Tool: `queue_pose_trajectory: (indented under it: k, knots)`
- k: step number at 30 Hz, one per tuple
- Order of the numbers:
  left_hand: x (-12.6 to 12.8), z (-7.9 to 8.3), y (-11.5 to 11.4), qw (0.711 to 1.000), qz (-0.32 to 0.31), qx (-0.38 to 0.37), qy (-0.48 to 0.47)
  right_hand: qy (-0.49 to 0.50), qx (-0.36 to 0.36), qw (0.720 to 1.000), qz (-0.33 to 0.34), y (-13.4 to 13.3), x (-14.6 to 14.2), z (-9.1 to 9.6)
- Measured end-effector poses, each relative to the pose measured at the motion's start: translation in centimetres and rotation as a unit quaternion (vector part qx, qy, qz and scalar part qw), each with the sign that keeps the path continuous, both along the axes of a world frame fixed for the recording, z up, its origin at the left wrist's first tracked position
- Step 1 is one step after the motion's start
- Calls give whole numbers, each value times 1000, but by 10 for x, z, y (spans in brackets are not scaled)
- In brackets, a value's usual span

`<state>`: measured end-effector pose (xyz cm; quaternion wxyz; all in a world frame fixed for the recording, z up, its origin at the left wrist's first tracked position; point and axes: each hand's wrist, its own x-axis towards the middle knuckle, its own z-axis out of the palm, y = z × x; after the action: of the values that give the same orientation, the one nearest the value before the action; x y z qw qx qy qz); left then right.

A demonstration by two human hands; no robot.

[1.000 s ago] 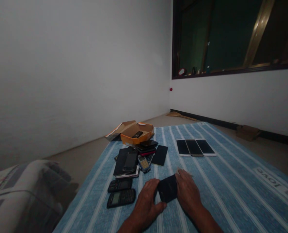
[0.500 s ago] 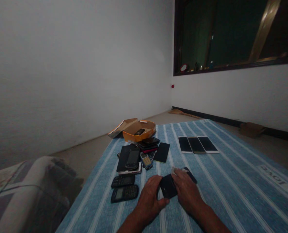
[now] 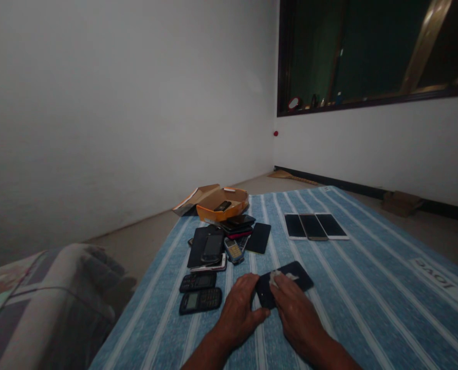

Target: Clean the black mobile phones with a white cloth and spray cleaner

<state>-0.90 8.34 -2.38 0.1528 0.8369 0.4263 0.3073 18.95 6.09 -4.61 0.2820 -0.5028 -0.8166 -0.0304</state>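
A dark smartphone [image 3: 303, 273] lies slantwise on the blue striped cloth [image 3: 352, 318]. Its left end is gripped by my left hand [image 3: 241, 304], thumb at the near edge and fingers at the far one. My right hand [image 3: 295, 308] presses a crumpled whitish tissue [image 3: 275, 276] onto the phone's upper face, and the palm hides part of it. Just left of my left hand are two black keypad phones, the nearer one [image 3: 200, 300] below the other [image 3: 198, 281].
A pile of phones [image 3: 209, 249] sits beyond the keypad phones. Behind it stands an open orange box [image 3: 223, 209] with a phone inside. Three smartphones [image 3: 312, 227] lie side by side at the back right. A draped grey fabric [image 3: 67, 298] is at the left.
My right hand has slid a little left along the phone with the tissue, baring more of the phone's right end. My left hand keeps its hold. The camera view has shifted slightly.
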Motion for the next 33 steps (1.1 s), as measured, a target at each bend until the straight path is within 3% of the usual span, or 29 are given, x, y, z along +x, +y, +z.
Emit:
queue_pose_trajectory:
  k: [3, 10, 15, 19, 27, 33]
  knots:
    - [1, 4, -1, 1000, -1, -2, -3, 16, 13, 1000, 1, 3, 1, 1]
    - [1, 6, -1, 1000, -2, -18, 13, 34, 19, 994, -102, 24, 25, 2]
    - [-4, -3, 3, 1000, -22, 0, 14, 38, 27, 998, -33, 11, 7, 4]
    - [-4, -1, 2, 999, -24, -1, 27, 30, 22, 999, 27, 5, -1, 9]
    - [3, 12, -1, 997, -2, -8, 75, 35, 26, 995, -93, 24, 33, 3]
    - [7, 20, 0, 995, -10, 14, 99, 52, 69, 995, -49, 18, 22, 3]
